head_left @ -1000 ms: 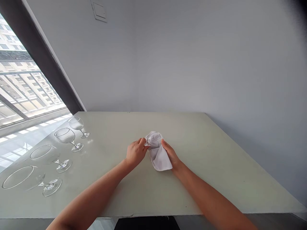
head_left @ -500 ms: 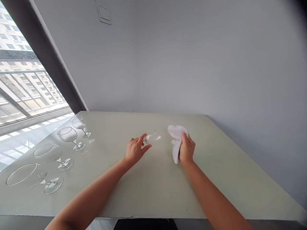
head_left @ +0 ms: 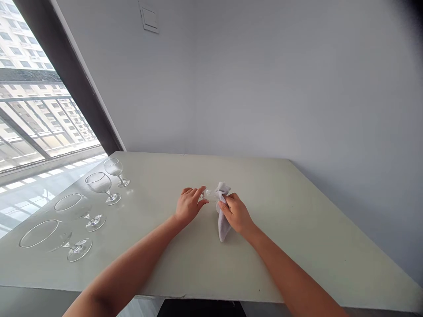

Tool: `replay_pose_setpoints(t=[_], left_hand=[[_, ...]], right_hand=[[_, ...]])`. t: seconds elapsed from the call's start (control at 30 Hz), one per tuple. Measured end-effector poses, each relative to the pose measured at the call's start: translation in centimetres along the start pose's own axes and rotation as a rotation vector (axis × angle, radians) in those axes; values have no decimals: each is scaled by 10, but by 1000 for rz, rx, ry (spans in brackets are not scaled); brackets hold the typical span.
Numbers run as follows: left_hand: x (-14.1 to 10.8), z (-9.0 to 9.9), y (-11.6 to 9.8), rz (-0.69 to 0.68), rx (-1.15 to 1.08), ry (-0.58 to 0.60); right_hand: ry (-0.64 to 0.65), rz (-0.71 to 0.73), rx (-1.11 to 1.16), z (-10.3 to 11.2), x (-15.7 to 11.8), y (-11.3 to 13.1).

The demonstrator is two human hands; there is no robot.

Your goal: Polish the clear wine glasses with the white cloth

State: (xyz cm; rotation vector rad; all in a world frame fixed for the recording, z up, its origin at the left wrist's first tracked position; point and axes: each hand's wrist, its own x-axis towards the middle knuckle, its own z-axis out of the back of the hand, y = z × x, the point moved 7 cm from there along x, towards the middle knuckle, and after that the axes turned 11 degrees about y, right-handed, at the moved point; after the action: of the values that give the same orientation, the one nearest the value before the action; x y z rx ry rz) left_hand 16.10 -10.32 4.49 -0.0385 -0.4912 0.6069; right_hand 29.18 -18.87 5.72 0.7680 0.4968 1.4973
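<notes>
Above the middle of the table, my left hand [head_left: 190, 205] is closed on the base end of a small clear glass [head_left: 209, 193], which lies sideways with its mouth to the right. My right hand [head_left: 237, 213] grips a white cloth [head_left: 224, 220], bunched between thumb and fingers. The cloth is up against the mouth of the glass and covers that end, so whether it reaches inside is hidden. Part of the cloth hangs down below my right hand.
Several clear stemmed glasses stand upright in a row along the left side of the pale table [head_left: 185, 268], among them a near glass [head_left: 49, 237] and a far glass [head_left: 113, 166]. Walls rise behind the table and on the right; a window [head_left: 39, 110] is at left.
My right hand has moved left with the cloth, from well apart to against the glass's mouth. My left hand has stayed nearly in place. The view has shifted slightly.
</notes>
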Motion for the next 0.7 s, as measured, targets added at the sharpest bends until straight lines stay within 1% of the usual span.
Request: replay_pose_setpoints(t=[0.03, 0.1, 0.17, 0.23, 0.27, 0.33, 0.47, 0.53, 0.63, 0.7], left_hand=[[0, 0, 0, -17, 22, -6], [0, 0, -2, -67, 57, -11], [-1, -1, -7, -142, 72, -6], [-1, -1, -11, -213, 74, 1], [-1, -1, -12, -235, 72, 3], [-1, 0, -13, -251, 61, -1], [0, 6, -14, -288, 78, -3], [0, 8, -17, -327, 114, 12], [-1, 10, -26, -390, 205, 64], [-2, 11, -31, -389, 282, 96]], right_hand=[[82, -39, 113, -3, 2, -7], [273, -114, 419, -16, 3, -17], [444, -164, 729, -30, 1, -19], [548, -178, 953, -39, -3, -14], [570, -173, 1024, -42, -4, -11], [558, -155, 1088, -45, -5, -5], [435, -153, 1100, -50, -5, -4], [373, -192, 1127, -53, -4, -11], [322, -287, 1215, -57, -2, -24], [301, -361, 1302, -60, -1, -32]])
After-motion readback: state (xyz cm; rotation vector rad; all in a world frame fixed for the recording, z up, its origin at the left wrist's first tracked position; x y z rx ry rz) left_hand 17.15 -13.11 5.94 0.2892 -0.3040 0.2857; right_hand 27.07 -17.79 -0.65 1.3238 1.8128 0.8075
